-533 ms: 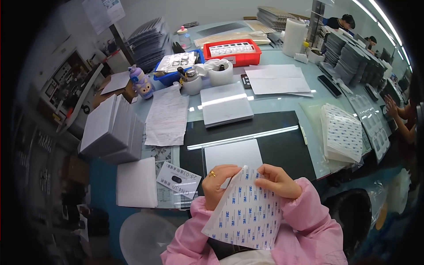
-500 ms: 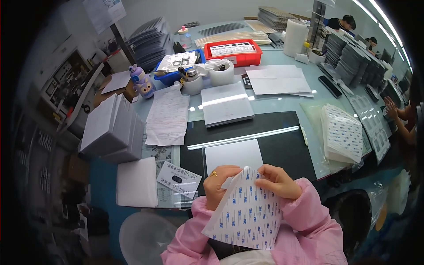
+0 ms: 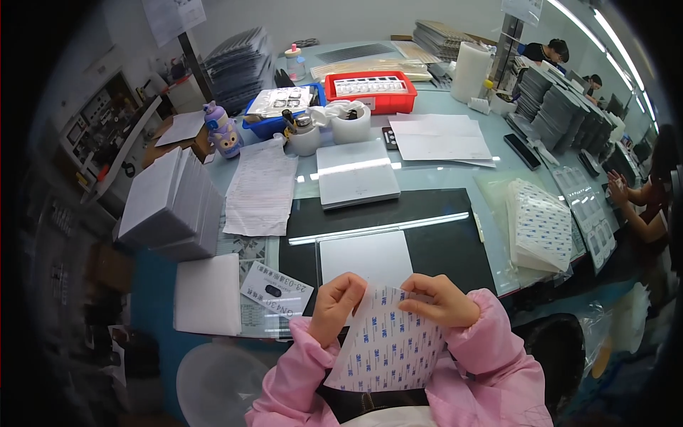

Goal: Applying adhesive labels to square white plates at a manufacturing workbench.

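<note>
A white adhesive-backing sheet printed with small blue marks (image 3: pixel 388 349) hangs tilted over my lap. At its upper left corner, my left hand (image 3: pixel 334 304) is closed, thumb and forefinger pinched together on the edge. My right hand (image 3: pixel 442 302) grips the upper right edge between thumb and fingers. Just beyond my hands lies a plain white sheet (image 3: pixel 364 252) on a black mat (image 3: pixel 445 245), its near part hidden by my hands and the printed sheet. Pink sleeves cover both forearms.
Left are stacked white sheets (image 3: pixel 160 196), a white pad (image 3: pixel 208 295) and a printed card (image 3: pixel 276 288). Ahead sits another white stack (image 3: pixel 358 174), with red (image 3: pixel 370 103) and blue (image 3: pixel 265 127) bins behind. A pile of blue-marked sheets (image 3: pixel 542 228) lies right. Another person's hands (image 3: pixel 617 186) show far right.
My left hand has turned, and its thumb and forefinger now pinch the sheet's upper left corner. My right hand keeps its hold. The whole view has shifted slightly.
</note>
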The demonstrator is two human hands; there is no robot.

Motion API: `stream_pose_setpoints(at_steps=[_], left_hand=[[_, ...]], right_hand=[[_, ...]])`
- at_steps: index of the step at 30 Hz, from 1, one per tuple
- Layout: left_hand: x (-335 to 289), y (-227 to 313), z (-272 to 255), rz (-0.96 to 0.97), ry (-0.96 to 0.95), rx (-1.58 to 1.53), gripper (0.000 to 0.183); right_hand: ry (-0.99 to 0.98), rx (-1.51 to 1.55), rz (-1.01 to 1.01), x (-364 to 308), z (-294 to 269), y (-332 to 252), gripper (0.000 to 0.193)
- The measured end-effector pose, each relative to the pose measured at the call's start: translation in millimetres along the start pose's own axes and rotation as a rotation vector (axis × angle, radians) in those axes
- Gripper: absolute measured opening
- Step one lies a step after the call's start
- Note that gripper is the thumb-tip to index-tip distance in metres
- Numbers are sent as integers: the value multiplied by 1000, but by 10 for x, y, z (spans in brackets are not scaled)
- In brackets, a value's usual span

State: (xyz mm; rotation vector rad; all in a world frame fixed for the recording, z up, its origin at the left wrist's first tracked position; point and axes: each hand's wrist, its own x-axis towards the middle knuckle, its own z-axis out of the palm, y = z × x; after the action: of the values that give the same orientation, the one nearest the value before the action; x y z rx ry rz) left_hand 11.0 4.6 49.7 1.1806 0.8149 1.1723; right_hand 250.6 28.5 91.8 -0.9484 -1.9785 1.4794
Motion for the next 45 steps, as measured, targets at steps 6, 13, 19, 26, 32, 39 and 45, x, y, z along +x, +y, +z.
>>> stream_pose_setpoints(at_steps=[6,13,19,26,32,39,45], left_hand=[[-3,85,130,-214,-141,-130,18],[-95,-48,48,-175,-170,-398,21],[-160,100,106,-248,-180,-363,22],[-184,-9,7,-307,-282,-408,21],[-287,-272,283,-481,-281,-941,26],[-370,-586,288,-604,-309,-923,38],[-254,-443,382,-616,-260,-1007,33]], right_hand=[[-31,-121,-33,1,-9,25,13],[-66,-119,-54,27,-24,-1,11],[-88,-129,-86,44,-38,18,11],[-126,-118,-88,44,-45,4,11],[-156,-71,-158,79,-36,-67,12],[-28,230,38,26,1,-57,18],[-129,-189,-352,135,-157,-186,23]])
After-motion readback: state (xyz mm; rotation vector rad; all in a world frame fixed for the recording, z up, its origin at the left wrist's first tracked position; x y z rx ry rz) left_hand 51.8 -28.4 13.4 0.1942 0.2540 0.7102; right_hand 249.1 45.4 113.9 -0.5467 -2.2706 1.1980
